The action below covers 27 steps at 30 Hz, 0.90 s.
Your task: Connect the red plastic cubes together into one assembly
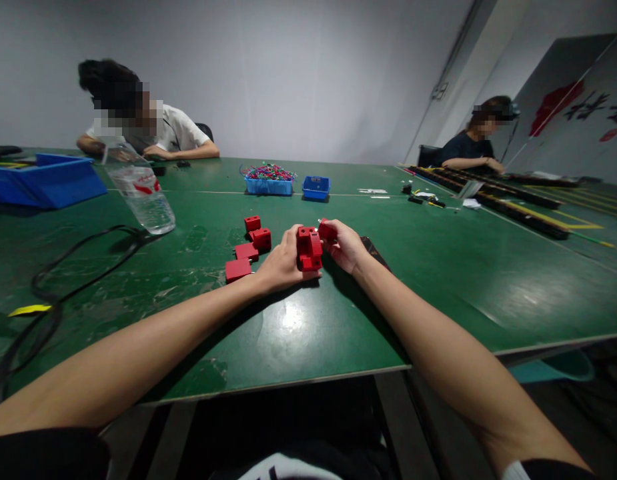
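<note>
My left hand [284, 261] is closed around a red block with a curved cutout and small holes [309, 249], held just over the green table. Close on its right, my right hand [342, 245] pinches a smaller red block [328, 231], partly hidden by the fingers. A bit of metal shows at the top of that smaller block. Whether the two red pieces touch, I cannot tell. Left of my left hand, several more red blocks lie in a loose row, the nearest red block [237, 270] flat on the table; some have metal pins sticking out.
Beyond my hands stand a blue tray of colourful small parts [269, 187] and a small blue bin [316, 189]. A tilted plastic bottle [141, 190], a black cable [53, 300] and a blue crate [45, 180] are at left. A dark flat object [375, 252] lies behind my right wrist. Two people sit across.
</note>
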Each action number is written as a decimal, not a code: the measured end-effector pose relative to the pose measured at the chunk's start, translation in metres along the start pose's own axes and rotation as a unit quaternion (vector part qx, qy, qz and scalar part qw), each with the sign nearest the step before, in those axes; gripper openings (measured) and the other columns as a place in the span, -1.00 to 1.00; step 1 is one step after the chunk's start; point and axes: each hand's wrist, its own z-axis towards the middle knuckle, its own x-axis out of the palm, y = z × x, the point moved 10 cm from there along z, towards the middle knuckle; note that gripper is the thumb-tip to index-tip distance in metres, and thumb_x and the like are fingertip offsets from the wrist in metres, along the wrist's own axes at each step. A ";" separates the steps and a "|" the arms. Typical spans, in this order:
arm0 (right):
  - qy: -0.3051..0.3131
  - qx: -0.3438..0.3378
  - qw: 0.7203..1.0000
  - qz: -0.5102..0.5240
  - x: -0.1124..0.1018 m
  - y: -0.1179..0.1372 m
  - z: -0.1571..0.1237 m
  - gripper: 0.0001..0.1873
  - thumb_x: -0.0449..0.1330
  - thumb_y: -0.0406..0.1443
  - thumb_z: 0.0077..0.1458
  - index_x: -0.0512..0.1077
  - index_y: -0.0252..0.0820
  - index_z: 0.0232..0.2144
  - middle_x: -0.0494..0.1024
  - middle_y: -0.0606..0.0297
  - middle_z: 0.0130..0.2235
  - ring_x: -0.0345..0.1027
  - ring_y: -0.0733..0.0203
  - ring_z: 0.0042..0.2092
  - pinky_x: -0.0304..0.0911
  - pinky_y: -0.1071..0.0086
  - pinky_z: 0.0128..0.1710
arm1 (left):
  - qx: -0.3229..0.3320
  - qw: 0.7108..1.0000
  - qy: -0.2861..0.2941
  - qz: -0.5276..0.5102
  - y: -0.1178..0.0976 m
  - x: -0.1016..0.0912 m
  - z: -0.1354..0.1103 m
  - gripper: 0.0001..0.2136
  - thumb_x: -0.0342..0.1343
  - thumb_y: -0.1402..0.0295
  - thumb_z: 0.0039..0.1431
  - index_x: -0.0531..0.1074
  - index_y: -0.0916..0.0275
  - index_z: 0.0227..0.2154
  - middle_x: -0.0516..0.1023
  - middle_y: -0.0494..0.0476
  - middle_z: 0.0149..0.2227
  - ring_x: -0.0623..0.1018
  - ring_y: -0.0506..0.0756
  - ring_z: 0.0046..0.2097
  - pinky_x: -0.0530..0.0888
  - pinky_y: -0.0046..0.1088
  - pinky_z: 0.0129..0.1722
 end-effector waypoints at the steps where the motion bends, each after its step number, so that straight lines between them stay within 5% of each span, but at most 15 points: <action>1: 0.001 -0.002 1.000 -0.002 0.000 0.000 0.000 -0.94 0.17 -0.42 0.03 0.37 -0.23 -0.47 0.43 0.43 -0.57 0.29 0.44 -0.55 0.24 0.61 -0.59 | 0.000 1.000 -0.002 -0.004 0.000 0.000 0.000 0.01 0.35 0.03 -0.22 -0.09 0.29 0.22 0.19 0.47 0.17 0.35 0.42 0.18 0.41 0.04 0.08; 10: 0.002 -0.035 0.997 -0.067 -0.003 -0.001 0.000 -0.64 0.27 -0.56 -0.16 0.32 -0.18 -0.31 0.52 0.43 -0.49 0.40 0.35 -0.48 0.34 0.51 -0.46 | -0.004 1.000 0.007 0.000 -0.002 0.000 0.000 -0.01 0.34 0.06 -0.20 -0.11 0.28 0.22 0.18 0.45 0.17 0.38 0.39 0.16 0.42 0.00 0.07; 22: 0.020 -0.097 0.992 -0.076 -0.003 0.008 0.004 -0.54 0.30 -0.58 -0.29 0.35 -0.19 -0.29 0.51 0.43 -0.39 0.44 0.36 -0.31 0.35 0.50 -0.24 | 0.001 1.000 0.008 0.008 -0.002 0.000 0.001 -0.01 0.33 0.05 -0.19 -0.13 0.20 0.22 0.18 0.40 0.16 0.33 0.39 0.20 0.40 0.00 0.10; 27: 0.007 -0.071 0.996 -0.057 -0.003 0.006 0.003 -0.59 0.26 -0.57 -0.21 0.35 -0.17 -0.27 0.52 0.43 -0.41 0.43 0.36 -0.37 0.33 0.51 -0.36 | -0.010 1.000 0.003 0.024 -0.002 -0.001 0.000 -0.01 0.33 0.02 -0.20 -0.10 0.23 0.23 0.19 0.43 0.17 0.34 0.41 0.19 0.40 0.01 0.08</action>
